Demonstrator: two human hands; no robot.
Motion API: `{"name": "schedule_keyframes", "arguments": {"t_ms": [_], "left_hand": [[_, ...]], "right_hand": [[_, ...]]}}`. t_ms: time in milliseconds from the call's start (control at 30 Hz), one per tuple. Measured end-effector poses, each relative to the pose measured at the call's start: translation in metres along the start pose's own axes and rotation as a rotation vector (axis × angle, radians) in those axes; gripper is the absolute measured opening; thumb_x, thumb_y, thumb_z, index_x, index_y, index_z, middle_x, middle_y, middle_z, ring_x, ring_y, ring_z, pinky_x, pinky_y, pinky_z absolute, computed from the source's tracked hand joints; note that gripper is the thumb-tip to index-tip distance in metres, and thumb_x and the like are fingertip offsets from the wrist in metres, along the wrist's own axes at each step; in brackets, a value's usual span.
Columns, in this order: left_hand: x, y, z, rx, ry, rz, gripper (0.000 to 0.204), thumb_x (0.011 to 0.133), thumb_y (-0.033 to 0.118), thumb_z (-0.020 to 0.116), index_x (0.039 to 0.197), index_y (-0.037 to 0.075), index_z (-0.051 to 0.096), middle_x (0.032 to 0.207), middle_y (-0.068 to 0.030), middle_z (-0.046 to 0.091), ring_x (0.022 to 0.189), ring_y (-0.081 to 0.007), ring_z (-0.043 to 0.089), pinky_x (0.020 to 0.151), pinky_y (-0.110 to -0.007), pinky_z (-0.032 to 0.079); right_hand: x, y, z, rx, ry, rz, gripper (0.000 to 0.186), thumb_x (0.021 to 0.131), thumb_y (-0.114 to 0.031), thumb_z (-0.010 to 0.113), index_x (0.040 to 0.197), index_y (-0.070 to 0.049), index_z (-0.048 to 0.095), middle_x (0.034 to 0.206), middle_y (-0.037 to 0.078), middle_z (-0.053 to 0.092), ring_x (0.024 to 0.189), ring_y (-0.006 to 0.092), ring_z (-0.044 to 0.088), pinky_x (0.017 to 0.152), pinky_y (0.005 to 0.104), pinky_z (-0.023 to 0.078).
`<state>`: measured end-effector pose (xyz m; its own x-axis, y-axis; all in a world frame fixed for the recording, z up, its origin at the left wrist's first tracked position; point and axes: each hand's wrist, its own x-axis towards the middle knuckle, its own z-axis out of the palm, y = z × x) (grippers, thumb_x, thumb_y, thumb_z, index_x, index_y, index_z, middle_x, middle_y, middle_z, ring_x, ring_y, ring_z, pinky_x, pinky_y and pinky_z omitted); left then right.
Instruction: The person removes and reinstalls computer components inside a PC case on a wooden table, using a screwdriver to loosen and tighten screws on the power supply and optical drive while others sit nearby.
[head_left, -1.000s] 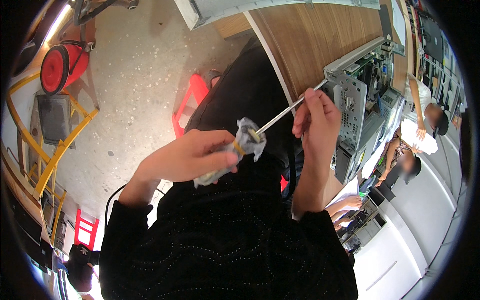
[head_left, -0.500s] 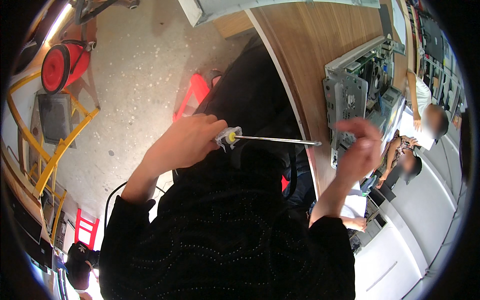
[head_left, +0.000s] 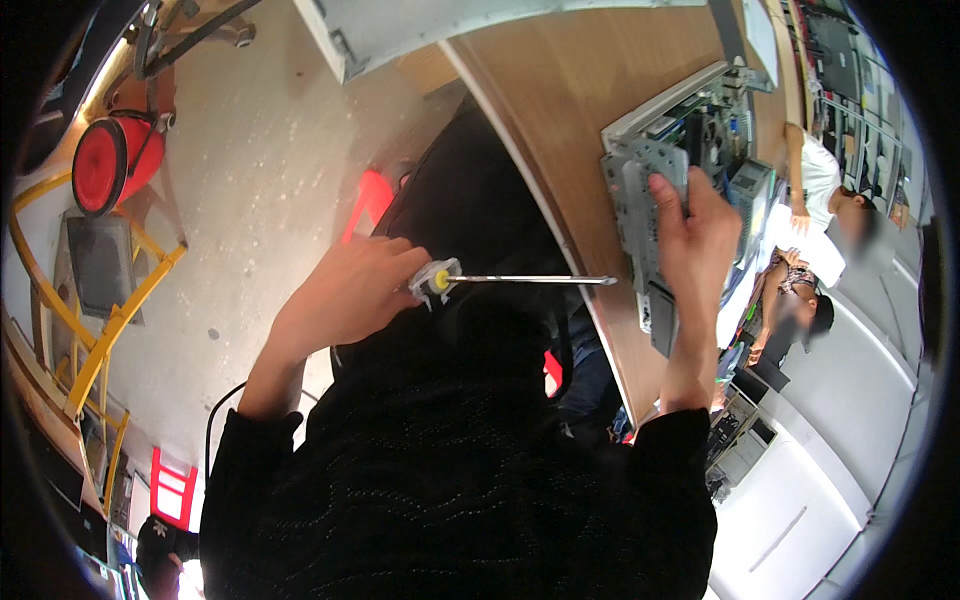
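My left hand (head_left: pixel 345 295) is closed around the handle of a long screwdriver (head_left: pixel 520 280). Its thin metal shaft points right toward the edge of a wooden table (head_left: pixel 570 120). My right hand (head_left: pixel 690 235) grips the side of an open grey computer case (head_left: pixel 650 190) that lies on that table, with circuit boards and metal brackets visible inside. The screwdriver tip stops a little short of the case. My dark sleeves and clothing fill the lower middle of the view.
Two other people (head_left: pixel 810 210) sit beyond the case at the right. A red stool (head_left: pixel 370 200) stands on the concrete floor below me. A red round machine (head_left: pixel 105 165) and a yellow frame (head_left: pixel 100 330) are at the left. White cabinets (head_left: pixel 800 500) lie at lower right.
A second ago my hands held a crumpled cloth around the screwdriver shaft. The cloth is gone from view, my right hand has moved right onto the computer case, and the screwdriver now lies level.
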<state>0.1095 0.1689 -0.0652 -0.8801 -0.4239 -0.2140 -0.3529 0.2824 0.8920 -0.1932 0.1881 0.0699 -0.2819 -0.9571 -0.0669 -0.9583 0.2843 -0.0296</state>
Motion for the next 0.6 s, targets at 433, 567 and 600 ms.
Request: {"name": "schedule_keyframes", "arguments": {"t_ms": [433,567,600], "left_hand": [[0.026,0.01,-0.013,-0.428,0.022,0.135,0.022,0.082,0.015,0.075,0.098,0.006,0.063,0.087,-0.0098,0.066,0.082,-0.0282,0.065,0.075,-0.036,0.049],[0.041,0.028,-0.014,-0.47,-0.041,0.243,0.023,0.082,0.012,0.076,0.101,0.005,0.066,0.086,-0.0069,0.068,0.082,-0.0198,0.067,0.076,-0.032,0.051],[0.045,0.031,-0.016,-0.481,-0.08,0.242,0.024,0.082,0.012,0.076,0.103,0.004,0.066,0.086,-0.0068,0.068,0.082,-0.0199,0.067,0.077,-0.032,0.051]], "right_hand": [[-0.042,0.026,-0.067,0.344,0.409,-0.108,0.024,0.091,-0.021,0.064,0.096,0.002,0.067,0.07,0.011,0.064,0.058,0.02,0.059,0.057,0.0311,0.046],[-0.077,0.045,-0.081,0.385,0.625,-0.167,0.035,0.091,-0.03,0.065,0.089,0.004,0.064,0.07,0.012,0.065,0.057,0.019,0.058,0.055,0.0301,0.045],[-0.085,0.049,-0.083,0.371,0.656,-0.16,0.035,0.091,-0.03,0.065,0.089,0.004,0.064,0.07,0.012,0.065,0.057,0.019,0.058,0.055,0.0301,0.045]]}}
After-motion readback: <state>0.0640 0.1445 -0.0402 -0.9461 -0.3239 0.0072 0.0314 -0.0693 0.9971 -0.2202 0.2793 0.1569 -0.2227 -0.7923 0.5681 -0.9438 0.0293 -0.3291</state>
